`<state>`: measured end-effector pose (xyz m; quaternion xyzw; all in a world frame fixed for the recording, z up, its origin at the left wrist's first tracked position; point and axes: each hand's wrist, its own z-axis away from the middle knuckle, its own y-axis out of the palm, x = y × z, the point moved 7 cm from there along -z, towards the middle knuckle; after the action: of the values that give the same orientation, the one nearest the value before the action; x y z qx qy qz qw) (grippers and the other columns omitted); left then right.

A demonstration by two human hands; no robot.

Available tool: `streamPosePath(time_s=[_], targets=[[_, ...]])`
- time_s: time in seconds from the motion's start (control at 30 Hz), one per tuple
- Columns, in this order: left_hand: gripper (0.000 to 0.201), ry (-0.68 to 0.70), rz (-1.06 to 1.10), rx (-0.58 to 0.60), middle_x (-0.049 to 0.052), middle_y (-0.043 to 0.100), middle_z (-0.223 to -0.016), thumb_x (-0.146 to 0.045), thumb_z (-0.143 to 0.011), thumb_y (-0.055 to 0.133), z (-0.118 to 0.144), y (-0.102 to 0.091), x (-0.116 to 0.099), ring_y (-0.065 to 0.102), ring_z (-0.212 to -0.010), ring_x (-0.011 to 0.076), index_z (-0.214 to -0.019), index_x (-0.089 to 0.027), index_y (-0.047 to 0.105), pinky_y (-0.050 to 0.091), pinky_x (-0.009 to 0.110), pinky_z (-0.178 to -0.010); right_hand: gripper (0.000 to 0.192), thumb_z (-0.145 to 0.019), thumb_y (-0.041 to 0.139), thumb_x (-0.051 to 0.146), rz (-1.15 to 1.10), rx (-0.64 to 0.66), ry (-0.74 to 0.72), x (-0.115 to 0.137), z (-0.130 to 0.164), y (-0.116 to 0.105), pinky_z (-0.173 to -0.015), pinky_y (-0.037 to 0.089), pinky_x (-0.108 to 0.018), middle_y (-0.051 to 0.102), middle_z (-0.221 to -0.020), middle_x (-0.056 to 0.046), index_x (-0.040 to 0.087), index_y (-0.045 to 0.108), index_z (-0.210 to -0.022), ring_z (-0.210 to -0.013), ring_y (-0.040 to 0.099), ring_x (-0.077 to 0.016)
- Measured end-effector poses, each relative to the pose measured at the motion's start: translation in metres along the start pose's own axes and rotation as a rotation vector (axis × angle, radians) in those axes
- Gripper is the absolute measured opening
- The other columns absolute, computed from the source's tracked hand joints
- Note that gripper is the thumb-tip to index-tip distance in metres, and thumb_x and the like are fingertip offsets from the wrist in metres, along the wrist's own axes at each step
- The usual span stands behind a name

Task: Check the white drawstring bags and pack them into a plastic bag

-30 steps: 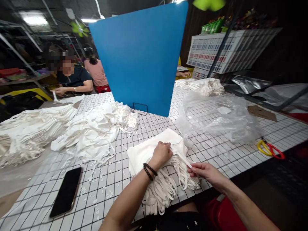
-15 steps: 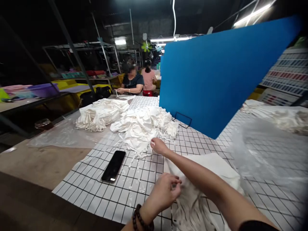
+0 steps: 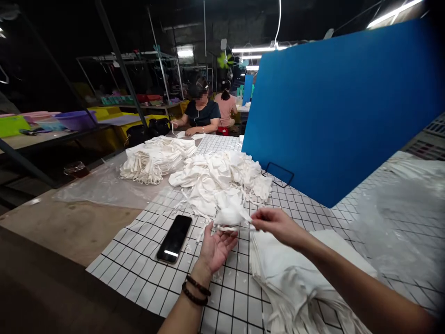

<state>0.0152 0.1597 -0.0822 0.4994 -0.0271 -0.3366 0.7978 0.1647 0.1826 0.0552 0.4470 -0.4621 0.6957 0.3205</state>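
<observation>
My right hand (image 3: 276,225) pinches the edge of a white cloth piece (image 3: 230,208), which hangs blurred in front of a loose heap of white cloth pieces (image 3: 212,174). Palm up and fingers spread, my left hand (image 3: 217,248) is just below that cloth piece; whether its fingertips touch it I cannot tell. Beaded bracelets circle my left wrist. Under my right forearm lies a stack of white cloth pieces (image 3: 306,264) with strips trailing toward me. A black phone (image 3: 174,239) rests on the checked table cover (image 3: 139,273), left of my left hand.
A neat bundle of white cloth (image 3: 156,157) lies on plastic film at the back left. The large blue board (image 3: 333,111) rises at the right beside a black wire stand (image 3: 280,175). Clear plastic (image 3: 399,227) covers the right side. A co-worker (image 3: 201,113) sits across the table.
My right hand has drawn a cloth piece from the heap toward me. My left hand has moved forward and turned palm up, its fingers spreading. The view has swung slightly left.
</observation>
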Motion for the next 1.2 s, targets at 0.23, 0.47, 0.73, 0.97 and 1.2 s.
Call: streamPosePath(time_s=[0.23,0.47,0.73,0.97,1.2], targets=[[0.011,0.214,-0.021,-0.170,0.012,0.069,-0.098,-0.009,-0.084,0.059,-0.018,-0.012,0.031,0.067,-0.087,0.0158,-0.095,-0.010,0.060,0.056,0.026,-0.079,0.028,-0.080,0.062,0.044,-0.134,0.189,0.359,-0.070,0.153,0.035,-0.060,0.035,-0.024,0.058,-0.074,-0.002,0.016,0.064,-0.081,-0.066,0.048,-0.0126],[0.029,0.334,-0.326,-0.212,0.008,0.068,-0.098,-0.029,-0.073,0.076,0.021,-0.024,0.023,0.067,-0.077,0.0144,-0.094,-0.015,0.060,0.054,0.021,-0.061,0.024,-0.088,0.050,0.041,0.142,0.052,0.240,-0.064,0.132,0.022,-0.067,0.042,-0.027,0.063,-0.086,-0.002,0.023,0.064,-0.094,-0.074,0.055,-0.0156],[0.038,0.357,-0.468,-0.158,0.005,0.067,-0.088,-0.045,-0.073,0.072,0.053,0.004,0.016,0.059,-0.070,0.0125,-0.094,-0.015,0.066,0.048,0.023,-0.059,0.018,-0.082,0.059,0.025,0.489,-0.205,-0.277,-0.023,0.048,0.075,-0.076,0.042,-0.034,0.059,-0.097,-0.006,0.018,0.055,-0.098,-0.088,0.053,-0.0199],[0.033,0.671,-1.032,-0.264,0.001,0.062,-0.074,-0.047,-0.077,0.066,0.082,0.015,-0.025,0.053,-0.072,0.0129,-0.082,-0.015,0.067,0.040,0.023,-0.070,0.034,-0.070,0.040,-0.002,0.395,-0.208,-0.345,-0.008,0.002,0.033,-0.072,0.045,-0.029,0.061,-0.091,-0.003,0.019,0.057,-0.092,-0.082,0.054,-0.0160],[0.032,0.494,-1.295,-0.059,0.000,0.056,-0.068,-0.048,-0.083,0.059,0.113,0.025,0.005,0.045,-0.061,0.0113,-0.079,-0.016,0.062,0.034,0.022,-0.056,0.054,-0.065,0.034,-0.006,0.413,0.433,-0.358,0.002,-0.048,0.061,-0.086,0.044,-0.026,0.067,-0.104,-0.002,0.019,0.065,-0.101,-0.098,0.058,-0.0123]])
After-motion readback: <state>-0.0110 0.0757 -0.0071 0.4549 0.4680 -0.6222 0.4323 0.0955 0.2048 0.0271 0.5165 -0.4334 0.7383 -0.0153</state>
